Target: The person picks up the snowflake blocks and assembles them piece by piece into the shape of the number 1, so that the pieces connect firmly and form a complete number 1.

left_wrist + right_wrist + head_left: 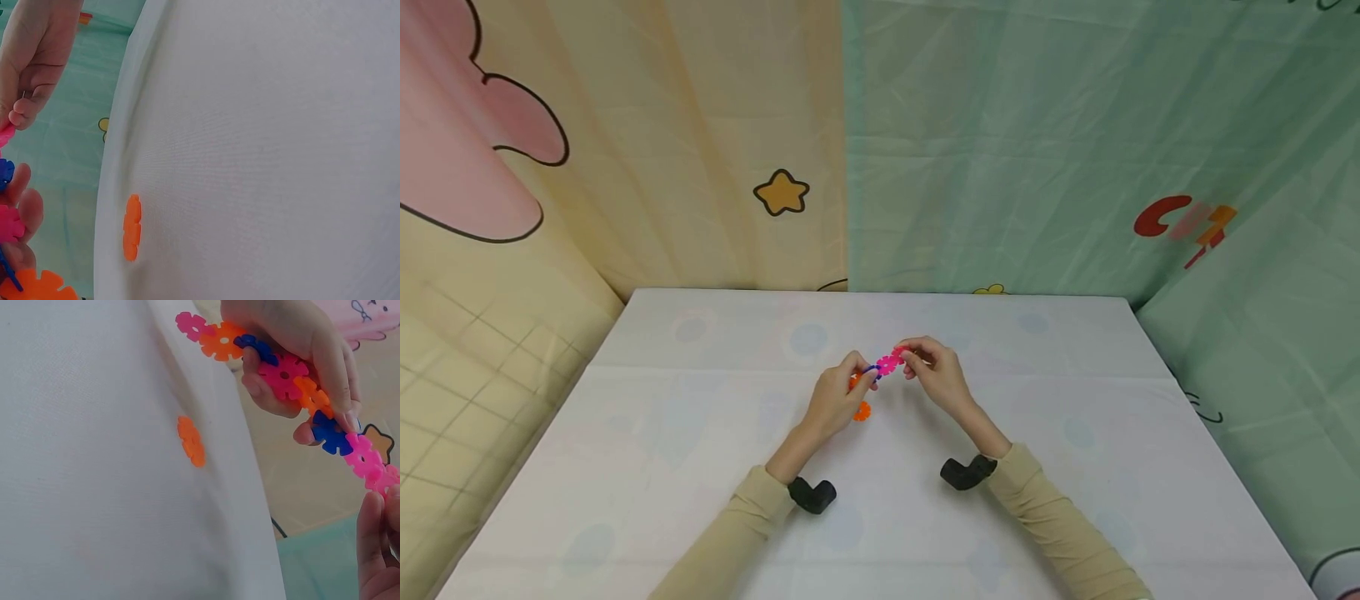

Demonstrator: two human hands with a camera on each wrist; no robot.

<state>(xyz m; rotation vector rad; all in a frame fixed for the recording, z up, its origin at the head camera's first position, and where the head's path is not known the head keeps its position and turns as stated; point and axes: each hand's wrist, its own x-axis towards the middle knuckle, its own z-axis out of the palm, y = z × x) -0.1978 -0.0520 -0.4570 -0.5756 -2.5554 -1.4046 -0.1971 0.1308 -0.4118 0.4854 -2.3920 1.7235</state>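
A chain of flower-shaped interlocking discs [284, 375] in pink, orange and blue stretches between the two hands above the table. My left hand [833, 398] grips it around its middle, with the thumb over a blue disc [331, 432]. At the far end, my right hand [943, 380] pinches the last pink disc [382, 481], which is joined to another pink disc [887, 365]. Past the left hand, the other end of the chain sticks out with an orange disc [223, 341] and a pink disc [190, 325]. Fingers partly hide several discs.
One loose orange disc [862, 411] lies on the white-covered table [700, 500], just below the left hand. Black wrist-worn pieces [967, 472] sit at both sleeves. Patterned curtains [985, 150] hang behind and beside the table.
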